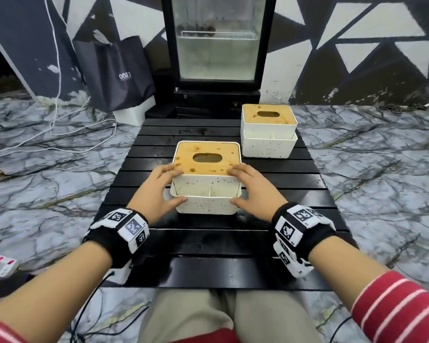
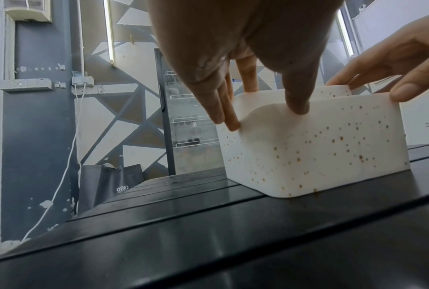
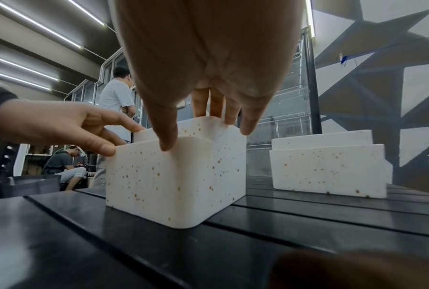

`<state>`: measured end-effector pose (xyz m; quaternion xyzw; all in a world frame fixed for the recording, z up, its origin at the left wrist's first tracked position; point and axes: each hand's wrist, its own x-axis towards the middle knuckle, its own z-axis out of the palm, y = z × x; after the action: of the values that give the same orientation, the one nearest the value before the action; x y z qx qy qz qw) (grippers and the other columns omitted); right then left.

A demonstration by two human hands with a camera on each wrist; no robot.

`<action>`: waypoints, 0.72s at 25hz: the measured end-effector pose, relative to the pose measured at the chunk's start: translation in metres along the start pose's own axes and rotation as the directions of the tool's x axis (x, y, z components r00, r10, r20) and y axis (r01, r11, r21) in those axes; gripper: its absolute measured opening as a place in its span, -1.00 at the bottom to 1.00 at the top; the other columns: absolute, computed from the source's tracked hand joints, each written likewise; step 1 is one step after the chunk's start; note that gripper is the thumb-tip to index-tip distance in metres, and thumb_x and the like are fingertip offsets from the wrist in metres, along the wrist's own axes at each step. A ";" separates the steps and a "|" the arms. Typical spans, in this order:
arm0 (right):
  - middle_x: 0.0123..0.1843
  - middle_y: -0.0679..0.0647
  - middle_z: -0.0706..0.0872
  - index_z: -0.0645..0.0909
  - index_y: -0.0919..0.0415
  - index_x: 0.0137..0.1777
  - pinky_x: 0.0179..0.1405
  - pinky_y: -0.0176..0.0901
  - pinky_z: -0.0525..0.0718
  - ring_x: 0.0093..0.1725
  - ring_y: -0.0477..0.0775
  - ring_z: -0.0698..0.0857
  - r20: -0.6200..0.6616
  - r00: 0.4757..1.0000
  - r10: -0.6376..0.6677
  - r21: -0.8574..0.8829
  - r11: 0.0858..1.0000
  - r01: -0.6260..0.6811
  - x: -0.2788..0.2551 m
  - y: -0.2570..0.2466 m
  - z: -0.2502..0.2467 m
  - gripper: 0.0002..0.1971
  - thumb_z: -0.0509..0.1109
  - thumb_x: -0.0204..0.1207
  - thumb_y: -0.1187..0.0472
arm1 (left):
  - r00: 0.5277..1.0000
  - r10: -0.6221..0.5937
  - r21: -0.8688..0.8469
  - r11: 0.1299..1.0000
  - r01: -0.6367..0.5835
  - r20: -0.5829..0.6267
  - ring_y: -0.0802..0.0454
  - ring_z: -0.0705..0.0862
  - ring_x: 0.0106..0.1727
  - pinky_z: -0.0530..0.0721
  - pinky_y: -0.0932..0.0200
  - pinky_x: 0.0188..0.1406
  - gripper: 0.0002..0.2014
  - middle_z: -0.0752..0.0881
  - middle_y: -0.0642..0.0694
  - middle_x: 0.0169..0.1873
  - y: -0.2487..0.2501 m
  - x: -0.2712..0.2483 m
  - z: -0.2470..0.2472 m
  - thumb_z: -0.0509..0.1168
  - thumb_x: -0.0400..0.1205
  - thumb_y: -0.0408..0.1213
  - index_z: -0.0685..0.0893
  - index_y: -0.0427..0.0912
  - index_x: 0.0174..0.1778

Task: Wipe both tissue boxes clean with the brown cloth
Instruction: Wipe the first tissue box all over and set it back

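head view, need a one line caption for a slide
Both hands, left and right, grip the near speckled tissue box on the black slatted table.

We sit at a black slatted table [image 1: 282,174] on a grey marbled floor [image 1: 47,169]; beyond its far edge stands a glass-door fridge [image 1: 217,43] against a wall of black and white triangles [image 1: 357,45]; left of the fridge leans a dark bag [image 1: 117,73]; tube lights [image 3: 35,25] line the ceiling

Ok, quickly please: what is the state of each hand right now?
Left hand: holding the near tissue box by its left side.
Right hand: holding the same box by its right side.
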<state>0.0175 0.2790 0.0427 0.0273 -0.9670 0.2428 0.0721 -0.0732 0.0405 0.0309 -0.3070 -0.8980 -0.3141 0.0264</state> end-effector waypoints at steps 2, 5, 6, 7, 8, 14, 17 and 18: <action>0.55 -0.01 0.27 0.29 0.09 0.50 0.49 -0.25 0.19 0.54 -0.01 0.25 -0.007 1.000 -0.006 0.013 1.000 0.006 -0.018 -0.002 -0.001 -0.32 0.47 0.40 0.17 | 1.000 0.019 -0.015 1.000 -0.019 -0.003 -0.02 0.56 0.35 0.41 0.20 0.41 -0.38 0.43 -0.09 0.41 0.008 -0.014 0.003 0.55 0.39 -0.25 0.54 -0.14 0.39; 0.55 -0.02 0.27 0.30 0.09 0.50 0.51 -0.29 0.14 0.55 -0.04 0.21 -0.028 1.000 -0.013 0.029 0.999 0.013 -0.043 -0.003 -0.002 -0.33 0.47 0.40 0.18 | 0.999 0.030 -0.010 0.999 -0.030 -0.012 0.12 0.51 0.34 0.35 0.35 0.34 -0.38 0.44 -0.05 0.41 0.019 -0.033 0.006 0.55 0.40 -0.24 0.55 -0.14 0.39; 0.55 -0.03 0.27 0.30 0.08 0.50 0.48 -0.34 0.12 0.56 -0.05 0.20 -0.032 0.999 -0.013 0.030 0.999 0.014 -0.050 -0.003 -0.004 -0.33 0.47 0.40 0.17 | 1.000 0.029 -0.008 1.000 -0.029 -0.009 0.16 0.50 0.32 0.34 0.37 0.34 -0.38 0.43 -0.04 0.40 0.023 -0.038 0.007 0.55 0.40 -0.23 0.54 -0.14 0.39; 0.56 -0.04 0.26 0.30 0.08 0.50 0.45 -0.38 0.10 0.56 -0.07 0.19 -0.030 0.999 -0.013 0.028 1.000 0.014 -0.056 -0.003 -0.004 -0.33 0.47 0.40 0.16 | 0.999 0.033 -0.013 0.999 -0.033 -0.007 0.16 0.51 0.31 0.34 0.36 0.34 -0.38 0.43 -0.04 0.40 0.026 -0.043 0.008 0.55 0.40 -0.23 0.54 -0.13 0.39; 0.56 -0.04 0.26 0.29 0.07 0.50 0.42 -0.40 0.08 0.56 -0.07 0.19 -0.026 1.000 -0.013 0.024 1.000 0.013 -0.061 -0.004 -0.005 -0.33 0.47 0.40 0.16 | 0.999 0.038 -0.021 0.999 -0.038 -0.004 0.12 0.54 0.30 0.36 0.33 0.34 -0.38 0.43 -0.04 0.40 0.027 -0.047 0.008 0.55 0.40 -0.22 0.54 -0.13 0.39; 0.54 -0.04 0.28 0.29 0.07 0.50 0.43 -0.42 0.03 0.56 -0.06 0.18 -0.026 1.000 -0.014 0.030 0.999 0.014 -0.077 -0.007 -0.007 -0.33 0.47 0.40 0.15 | 0.999 0.037 -0.022 0.999 -0.037 0.018 0.01 0.57 0.32 0.41 0.26 0.36 -0.38 0.41 -0.06 0.40 0.034 -0.060 0.009 0.55 0.40 -0.22 0.53 -0.11 0.39; 0.54 -0.03 0.27 0.28 0.07 0.51 0.41 -0.45 0.00 0.56 -0.07 0.17 -0.027 1.000 -0.005 0.034 0.999 0.006 -0.078 -0.009 -0.006 -0.33 0.47 0.41 0.16 | 0.999 0.026 -0.013 1.000 -0.026 0.035 0.04 0.56 0.34 0.40 0.29 0.36 -0.37 0.40 -0.02 0.42 0.036 -0.060 0.008 0.53 0.41 -0.20 0.52 -0.10 0.41; 0.55 -0.04 0.26 0.28 0.07 0.51 0.40 -0.47 -0.01 0.57 -0.08 0.16 -0.026 1.000 -0.003 0.034 0.999 0.004 -0.078 -0.009 -0.006 -0.33 0.46 0.42 0.16 | 0.999 0.023 -0.005 1.000 -0.023 0.038 0.06 0.55 0.34 0.40 0.30 0.35 -0.38 0.39 -0.01 0.42 0.037 -0.060 0.007 0.53 0.41 -0.20 0.51 -0.09 0.41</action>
<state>0.0964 0.2754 0.0404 0.0273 -0.9617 0.2595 0.0846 -0.0024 0.0353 0.0309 -0.3233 -0.8939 -0.3102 0.0122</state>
